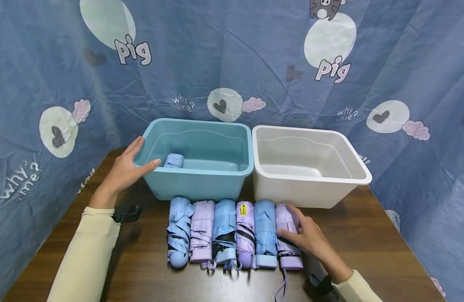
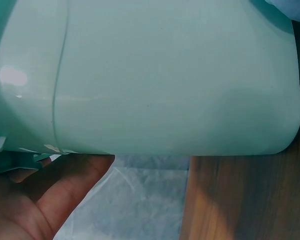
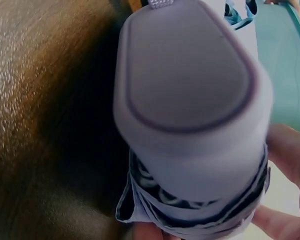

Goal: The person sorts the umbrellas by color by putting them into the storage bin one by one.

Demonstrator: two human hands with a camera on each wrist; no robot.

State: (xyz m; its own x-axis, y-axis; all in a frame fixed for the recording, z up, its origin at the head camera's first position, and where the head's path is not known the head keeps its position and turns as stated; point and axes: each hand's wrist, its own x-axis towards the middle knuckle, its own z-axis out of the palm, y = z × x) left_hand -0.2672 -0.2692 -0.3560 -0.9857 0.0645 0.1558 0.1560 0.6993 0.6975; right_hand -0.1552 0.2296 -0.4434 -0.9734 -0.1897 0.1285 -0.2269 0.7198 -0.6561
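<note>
My left hand (image 1: 127, 171) rests on the left rim of a teal plastic bin (image 1: 196, 184), fingers extended and thumb reaching over the front edge. In the left wrist view a finger (image 2: 77, 187) lies against the bin's outer wall. One light blue bundle (image 1: 174, 160) lies inside the bin. At the right end of a row of folded umbrellas, my right hand (image 1: 311, 237) grips a lilac folded umbrella (image 1: 291, 253), with fingers and thumb on its opposite sides. Its flat handle end (image 3: 190, 70) fills much of the right wrist view.
A white bin (image 1: 292, 191) stands against the teal one's right side. Several blue and lilac folded umbrellas lie side by side in front of the bins, including a blue umbrella (image 1: 265, 230) beside the gripped one. Behind the wooden table (image 1: 149, 268) hangs a blue printed cloth (image 1: 232, 50).
</note>
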